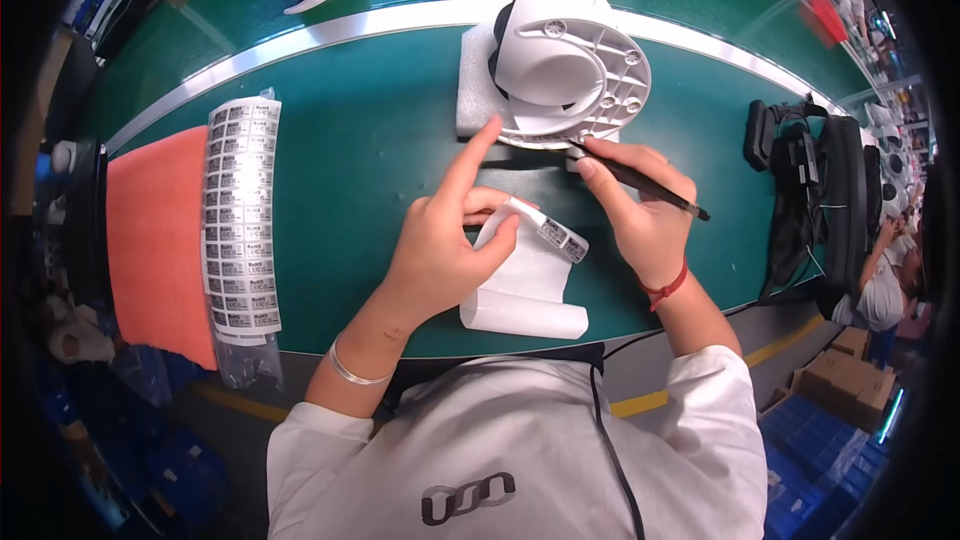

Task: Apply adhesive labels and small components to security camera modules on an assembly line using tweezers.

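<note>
A green bench (350, 170) spreads under the work. The right hand (648, 215) pinches a slim black tool (690, 205), its tip at the near rim of the white housing (548, 68). The left hand (440, 240) holds a white backing strip (520, 285) in front of the housing, thumb against bent fingers, with its forefinger stretched to that rim; whether it touches, I cannot tell. The strip carries 2 grey labels (563, 239). Smooth and rounded, the housing lies tilted on a foam block (477, 75), its ribbed underside showing 4 round sockets and a dome framed by a curved ring. Well left of the housing lie a label sheet (240, 230) and, farther out, an orange sheet (158, 250); well right, black corded gear (805, 175).
</note>
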A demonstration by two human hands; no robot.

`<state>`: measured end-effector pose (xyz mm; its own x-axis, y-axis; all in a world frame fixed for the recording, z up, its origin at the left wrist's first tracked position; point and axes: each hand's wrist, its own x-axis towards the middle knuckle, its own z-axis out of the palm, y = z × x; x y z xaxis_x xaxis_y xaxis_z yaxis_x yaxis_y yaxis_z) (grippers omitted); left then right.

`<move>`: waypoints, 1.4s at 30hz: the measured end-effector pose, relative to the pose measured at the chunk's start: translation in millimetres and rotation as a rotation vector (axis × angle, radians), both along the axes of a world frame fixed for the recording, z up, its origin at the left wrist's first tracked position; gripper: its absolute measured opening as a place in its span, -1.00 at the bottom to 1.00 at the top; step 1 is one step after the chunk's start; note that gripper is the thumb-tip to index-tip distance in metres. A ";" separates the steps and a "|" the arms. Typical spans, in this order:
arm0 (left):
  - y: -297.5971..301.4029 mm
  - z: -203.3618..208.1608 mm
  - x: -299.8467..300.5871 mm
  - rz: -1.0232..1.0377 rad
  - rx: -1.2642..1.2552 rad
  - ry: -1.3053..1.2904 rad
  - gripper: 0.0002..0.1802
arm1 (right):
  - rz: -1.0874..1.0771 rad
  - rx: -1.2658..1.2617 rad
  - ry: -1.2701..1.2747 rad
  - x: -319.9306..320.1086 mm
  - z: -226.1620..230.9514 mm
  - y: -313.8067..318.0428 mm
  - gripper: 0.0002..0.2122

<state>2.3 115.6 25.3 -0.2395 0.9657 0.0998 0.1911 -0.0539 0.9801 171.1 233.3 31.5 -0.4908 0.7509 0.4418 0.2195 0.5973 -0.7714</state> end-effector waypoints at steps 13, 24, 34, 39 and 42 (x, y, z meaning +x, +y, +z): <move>-2.0 -0.2 1.3 -0.054 -0.005 0.052 -0.13 | 0.003 0.460 -0.045 -9.8 -6.9 -13.7 -0.76; 1.7 -10.8 1.1 -0.047 -0.106 0.014 -0.04 | 0.046 -0.078 0.131 17.1 101.3 48.8 -0.86; 0.4 -30.2 -8.0 -0.090 -0.135 0.059 0.00 | 0.425 0.215 -0.443 -46.9 133.6 104.2 -0.75; 1.5 -22.2 -3.3 -0.092 -0.128 0.092 -0.02 | -0.084 0.983 -0.573 -62.0 70.4 192.8 -0.80; 1.8 -23.2 -3.9 -0.102 -0.123 0.084 -0.01 | -0.272 1.142 -0.832 -78.7 2.3 250.7 -0.92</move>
